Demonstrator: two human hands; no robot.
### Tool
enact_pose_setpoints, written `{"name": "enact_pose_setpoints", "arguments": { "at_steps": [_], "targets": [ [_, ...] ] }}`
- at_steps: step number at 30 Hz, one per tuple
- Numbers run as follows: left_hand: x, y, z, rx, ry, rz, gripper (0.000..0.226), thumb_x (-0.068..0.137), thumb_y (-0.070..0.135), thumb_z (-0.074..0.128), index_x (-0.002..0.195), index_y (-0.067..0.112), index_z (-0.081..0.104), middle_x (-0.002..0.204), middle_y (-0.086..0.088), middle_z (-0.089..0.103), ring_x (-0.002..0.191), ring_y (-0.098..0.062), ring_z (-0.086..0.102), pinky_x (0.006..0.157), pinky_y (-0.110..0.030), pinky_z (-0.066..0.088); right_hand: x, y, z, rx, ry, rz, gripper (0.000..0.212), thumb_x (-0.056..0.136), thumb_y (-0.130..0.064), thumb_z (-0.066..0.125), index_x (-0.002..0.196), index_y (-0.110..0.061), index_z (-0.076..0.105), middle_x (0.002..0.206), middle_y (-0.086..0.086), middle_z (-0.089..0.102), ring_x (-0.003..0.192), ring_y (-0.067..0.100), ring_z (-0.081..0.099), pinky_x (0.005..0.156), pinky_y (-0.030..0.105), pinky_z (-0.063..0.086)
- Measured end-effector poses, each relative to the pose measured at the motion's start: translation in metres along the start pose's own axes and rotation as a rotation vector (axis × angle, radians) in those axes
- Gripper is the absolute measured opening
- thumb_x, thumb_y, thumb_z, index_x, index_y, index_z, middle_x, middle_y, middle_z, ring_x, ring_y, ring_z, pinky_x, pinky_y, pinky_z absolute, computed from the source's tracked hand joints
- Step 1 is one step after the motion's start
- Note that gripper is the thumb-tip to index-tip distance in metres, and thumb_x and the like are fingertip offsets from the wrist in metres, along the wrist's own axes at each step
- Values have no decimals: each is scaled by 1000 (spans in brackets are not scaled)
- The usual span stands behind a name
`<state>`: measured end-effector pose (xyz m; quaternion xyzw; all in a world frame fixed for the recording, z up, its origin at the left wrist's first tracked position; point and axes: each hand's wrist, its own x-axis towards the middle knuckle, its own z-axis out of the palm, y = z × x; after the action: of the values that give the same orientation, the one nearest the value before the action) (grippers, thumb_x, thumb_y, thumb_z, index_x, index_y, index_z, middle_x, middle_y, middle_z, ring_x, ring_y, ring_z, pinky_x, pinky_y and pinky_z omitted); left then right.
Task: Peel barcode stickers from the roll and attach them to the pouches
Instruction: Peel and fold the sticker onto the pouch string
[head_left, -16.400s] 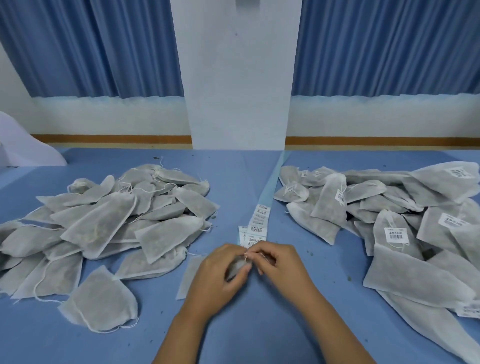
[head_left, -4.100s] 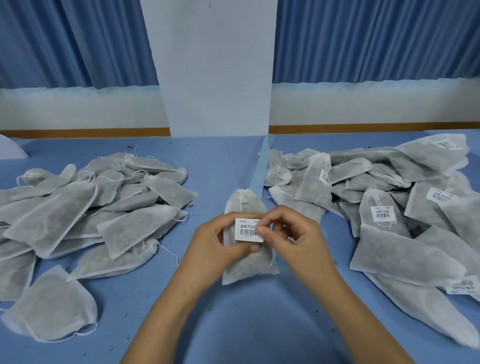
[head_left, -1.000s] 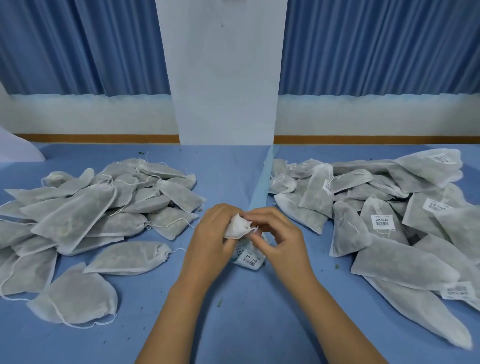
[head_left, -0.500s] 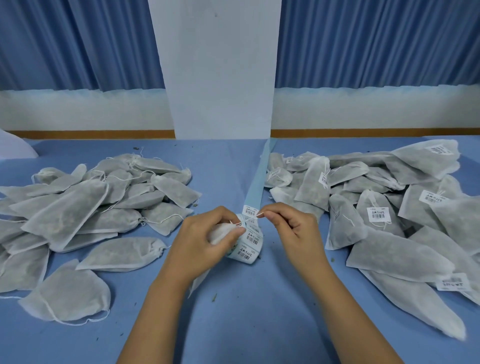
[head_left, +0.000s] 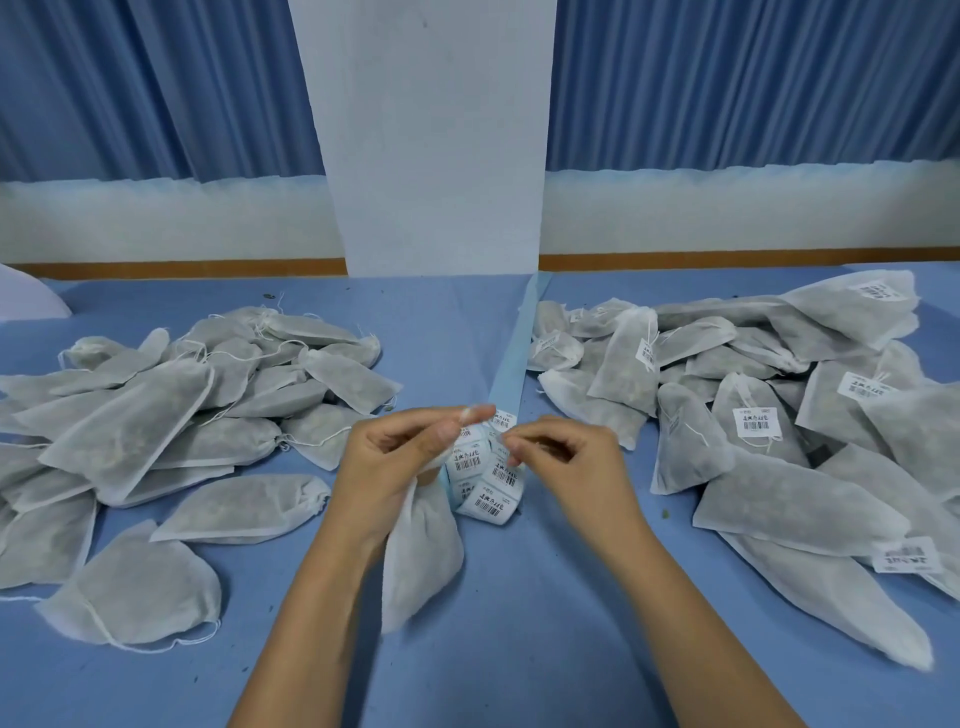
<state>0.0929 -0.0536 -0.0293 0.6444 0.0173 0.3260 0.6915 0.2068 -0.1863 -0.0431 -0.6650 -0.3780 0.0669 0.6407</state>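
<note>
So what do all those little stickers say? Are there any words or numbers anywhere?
On the sticker roll: a row of characters above a barcode on each sticker, too blurred to read.
On the right pile of pouches: stickers with the same print, too small to read.
On the left pile of pouches: no text showing.
On the pouch held by the left hand: no sticker showing.
Nothing here can be quoted.
</note>
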Motion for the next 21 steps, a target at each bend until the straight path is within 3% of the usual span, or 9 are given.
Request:
{"name": "enact_pose_setpoints", "arguments": {
  "at_steps": [2,4,6,8,11,15,21],
  "targets": [
    [0,-2,1,17,49,46,11,77,24,73,86,22,79,97,3,76,82,-1,70,70,-7,48,-6,-1,9,-106,-100,-60,10,80,-4,70,76,-12,74,67,-6,67,58,16,55,60,29,44],
    [2,-5,0,172,88,82,18,81,7,69,89,20,79,104,6,74,105,-7,67,84,-12,49,-8,-4,11,-192,-126,-172,6,79,-4,72,78,-9,74,68,-9,65,56,5,49,60,17,39],
    [3,-7,-2,351,63,110,22,81,1,70,91,20,78,105,10,74,106,-6,66,88,-15,49,-9,-8,8,-260,-73,-327,4,78,-3,72,78,-6,74,71,-6,66,63,-3,48,65,12,38],
    [2,-9,-2,463,-14,121,21,79,1,73,90,18,78,100,11,75,99,-6,68,86,-16,50,-8,-10,5,-295,8,-453,4,78,-4,71,79,-6,74,74,-9,64,67,-3,47,67,15,40],
    [1,-12,4,449,-90,68,15,75,1,77,78,15,78,86,5,73,83,-11,68,79,-20,49,-7,-12,2,-335,103,-551,2,77,-5,71,77,-6,73,72,-10,62,68,3,47,68,22,43],
    [-1,-11,13,355,-96,-19,4,73,13,80,72,16,78,79,6,65,76,-9,63,74,-18,46,-5,-10,-2,-252,185,-408,5,77,-6,72,75,-10,72,71,-10,64,69,3,49,72,19,42],
    [-3,-11,18,362,76,35,16,79,9,75,75,24,78,77,3,73,76,-12,68,71,-19,50,-3,-8,0,-37,84,-16,12,77,-7,72,70,-17,72,69,-10,64,65,1,49,67,12,35]
  ]
}}
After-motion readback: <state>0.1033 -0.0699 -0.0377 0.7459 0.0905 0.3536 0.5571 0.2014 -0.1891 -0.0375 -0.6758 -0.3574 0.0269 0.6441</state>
